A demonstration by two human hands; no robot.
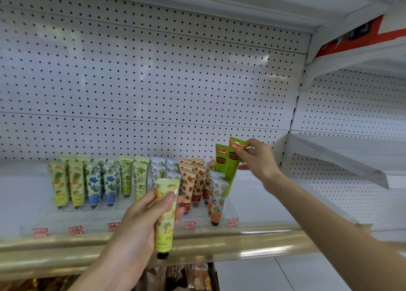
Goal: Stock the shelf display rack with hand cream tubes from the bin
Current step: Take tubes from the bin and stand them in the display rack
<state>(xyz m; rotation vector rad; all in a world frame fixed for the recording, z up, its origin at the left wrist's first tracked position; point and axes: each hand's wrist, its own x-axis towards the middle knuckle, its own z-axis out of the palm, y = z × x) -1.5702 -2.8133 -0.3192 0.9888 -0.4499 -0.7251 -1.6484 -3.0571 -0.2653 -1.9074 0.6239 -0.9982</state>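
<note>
A clear display rack (232,213) on the shelf holds rows of patterned hand cream tubes (105,180), caps down. My left hand (140,222) grips a yellow pineapple-print tube (165,220) upright in front of the rack's middle. My right hand (256,159) pinches the top of a green tube (233,159) at the rack's back right corner, beside another green tube (221,159). The bin is out of view.
A white pegboard wall (153,82) backs the shelf. A gold rail (219,244) runs along the shelf's front edge. Red price tags (75,229) line the rack front. More white shelves (342,156) stand to the right. Packaged goods (195,277) lie below.
</note>
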